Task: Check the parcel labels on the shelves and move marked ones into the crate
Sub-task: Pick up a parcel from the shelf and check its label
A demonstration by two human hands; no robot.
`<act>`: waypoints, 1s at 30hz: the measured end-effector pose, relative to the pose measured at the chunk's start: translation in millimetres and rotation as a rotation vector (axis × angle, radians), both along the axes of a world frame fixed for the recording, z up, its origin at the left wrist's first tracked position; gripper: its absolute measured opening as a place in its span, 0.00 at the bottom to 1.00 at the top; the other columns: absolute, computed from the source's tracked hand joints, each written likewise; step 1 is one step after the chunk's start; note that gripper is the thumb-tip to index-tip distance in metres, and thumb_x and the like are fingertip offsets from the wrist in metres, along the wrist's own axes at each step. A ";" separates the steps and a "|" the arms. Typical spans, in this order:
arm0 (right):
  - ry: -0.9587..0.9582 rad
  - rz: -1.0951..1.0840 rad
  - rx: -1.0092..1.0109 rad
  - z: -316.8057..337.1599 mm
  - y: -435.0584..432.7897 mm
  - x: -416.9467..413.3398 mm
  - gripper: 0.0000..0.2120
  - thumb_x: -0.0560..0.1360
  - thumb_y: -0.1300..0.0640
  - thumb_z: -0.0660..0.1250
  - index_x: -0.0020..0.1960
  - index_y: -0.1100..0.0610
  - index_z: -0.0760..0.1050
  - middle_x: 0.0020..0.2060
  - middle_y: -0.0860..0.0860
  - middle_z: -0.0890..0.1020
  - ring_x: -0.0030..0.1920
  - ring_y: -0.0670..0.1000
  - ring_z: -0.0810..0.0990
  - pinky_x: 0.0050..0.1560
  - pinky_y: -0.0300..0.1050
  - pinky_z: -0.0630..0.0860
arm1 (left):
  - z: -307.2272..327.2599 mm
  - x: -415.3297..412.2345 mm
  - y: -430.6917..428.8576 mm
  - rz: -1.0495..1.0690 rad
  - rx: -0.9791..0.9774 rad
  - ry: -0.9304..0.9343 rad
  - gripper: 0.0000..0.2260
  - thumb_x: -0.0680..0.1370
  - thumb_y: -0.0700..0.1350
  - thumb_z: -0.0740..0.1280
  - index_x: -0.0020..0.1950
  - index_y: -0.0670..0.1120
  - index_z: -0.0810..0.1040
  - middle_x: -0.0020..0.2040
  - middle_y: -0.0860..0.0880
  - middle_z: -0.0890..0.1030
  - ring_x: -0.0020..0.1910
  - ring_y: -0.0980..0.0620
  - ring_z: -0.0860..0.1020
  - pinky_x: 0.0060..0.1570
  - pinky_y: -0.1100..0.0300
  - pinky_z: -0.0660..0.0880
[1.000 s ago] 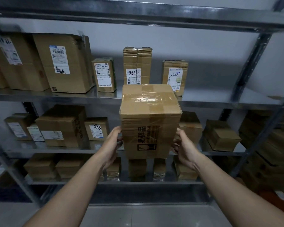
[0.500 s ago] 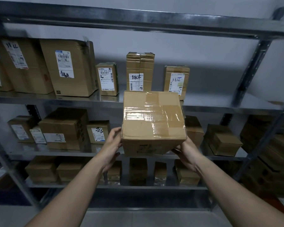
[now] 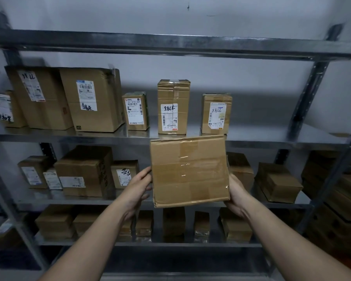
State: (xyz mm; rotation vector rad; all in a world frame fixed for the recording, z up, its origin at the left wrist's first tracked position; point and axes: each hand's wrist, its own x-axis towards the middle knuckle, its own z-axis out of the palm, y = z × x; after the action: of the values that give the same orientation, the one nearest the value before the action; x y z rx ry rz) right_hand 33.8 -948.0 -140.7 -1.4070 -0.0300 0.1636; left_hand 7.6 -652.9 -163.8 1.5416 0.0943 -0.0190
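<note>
The parcel (image 3: 189, 171) is off the shelving, held up in the air in front of the middle shelf (image 3: 39, 197) between both hands. The left hand (image 3: 137, 187) grips its left edge, thumb and fingers curled round the side. The right hand (image 3: 236, 196) cups the lower right corner, its fingers hidden behind the cardboard. Holding it by the edges keeps the broad face clear for reading. That face shows only brown tape and no label, so the label probably sits on a side turned away, and the box likely needs another turn. On the upper shelf (image 3: 272, 136) the standing parcels (image 3: 172, 107) turn their white labels outwards — some with handwritten marks — so they can be read without lifting. The crate is not in view.
</note>
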 end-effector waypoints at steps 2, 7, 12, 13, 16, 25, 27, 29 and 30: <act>-0.028 0.007 0.014 3.7 -1.0 -3.0 0.15 0.84 0.47 0.66 0.66 0.54 0.80 0.56 0.57 0.89 0.58 0.59 0.87 0.59 0.58 0.82 | 4.6 -3.5 -4.0 0.016 0.022 -0.006 0.17 0.84 0.58 0.64 0.72 0.58 0.78 0.61 0.54 0.86 0.65 0.49 0.80 0.70 0.44 0.71; -0.048 -0.016 -0.039 2.9 1.0 -4.6 0.19 0.83 0.40 0.64 0.68 0.50 0.78 0.60 0.59 0.86 0.62 0.60 0.85 0.68 0.66 0.78 | 16.5 -15.5 -10.5 0.087 -0.046 0.035 0.19 0.84 0.63 0.58 0.64 0.53 0.81 0.61 0.48 0.84 0.64 0.46 0.78 0.71 0.44 0.70; -0.058 -0.017 -0.050 -0.1 2.4 -8.7 0.34 0.71 0.26 0.67 0.67 0.48 0.78 0.64 0.57 0.84 0.66 0.58 0.82 0.71 0.65 0.75 | 22.0 -17.4 -16.3 0.076 -0.053 -0.023 0.16 0.83 0.64 0.61 0.63 0.60 0.82 0.60 0.52 0.85 0.64 0.50 0.78 0.64 0.48 0.72; -0.064 -0.019 -0.049 -0.1 2.0 -9.6 0.33 0.71 0.27 0.67 0.67 0.47 0.78 0.65 0.55 0.83 0.67 0.57 0.81 0.72 0.64 0.75 | 22.2 -17.4 -16.0 0.076 -0.054 -0.030 0.15 0.83 0.63 0.62 0.62 0.60 0.83 0.58 0.53 0.86 0.64 0.50 0.78 0.66 0.47 0.72; -0.057 -0.033 -0.048 -0.3 1.4 -10.8 0.18 0.83 0.38 0.63 0.66 0.47 0.79 0.64 0.55 0.83 0.66 0.56 0.80 0.72 0.63 0.75 | 20.7 -16.5 -12.9 0.070 -0.072 -0.038 0.14 0.84 0.59 0.62 0.61 0.57 0.85 0.57 0.52 0.87 0.65 0.45 0.78 0.67 0.45 0.71; -0.057 -0.047 -0.057 0.8 0.1 -12.8 0.14 0.86 0.49 0.64 0.65 0.53 0.82 0.58 0.54 0.88 0.61 0.55 0.85 0.64 0.53 0.79 | 15.0 -14.4 -14.6 0.031 -0.085 -0.066 0.14 0.87 0.43 0.57 0.69 0.45 0.77 0.30 0.58 0.81 0.25 0.63 0.76 0.29 0.66 0.71; -0.047 -0.027 -0.071 1.6 0.1 -14.2 0.13 0.86 0.48 0.62 0.64 0.51 0.82 0.56 0.53 0.89 0.59 0.54 0.86 0.61 0.53 0.81 | 15.7 -16.5 -14.1 0.022 -0.067 -0.062 0.14 0.86 0.41 0.58 0.69 0.44 0.77 0.32 0.56 0.82 0.25 0.62 0.77 0.33 0.63 0.72; -0.059 -0.005 -0.095 0.1 -0.8 -13.4 0.13 0.87 0.49 0.61 0.65 0.47 0.82 0.57 0.51 0.89 0.60 0.53 0.86 0.63 0.55 0.80 | 11.9 -13.6 -11.3 0.029 -0.078 -0.042 0.15 0.84 0.40 0.58 0.68 0.45 0.78 0.40 0.53 0.86 0.29 0.61 0.80 0.41 0.58 0.72; -0.078 0.003 -0.121 -1.9 -1.5 -10.9 0.14 0.87 0.50 0.60 0.67 0.44 0.81 0.59 0.50 0.88 0.61 0.53 0.86 0.65 0.57 0.80 | 11.5 -14.2 -11.0 0.040 -0.079 -0.037 0.15 0.84 0.41 0.58 0.67 0.46 0.79 0.42 0.52 0.86 0.32 0.60 0.82 0.44 0.57 0.73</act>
State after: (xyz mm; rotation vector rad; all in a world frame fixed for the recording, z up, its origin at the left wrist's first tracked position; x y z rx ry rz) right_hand 22.9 -949.5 -142.6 -1.5341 -0.0881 0.1151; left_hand -6.6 -663.9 -152.3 1.4603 0.0944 0.0373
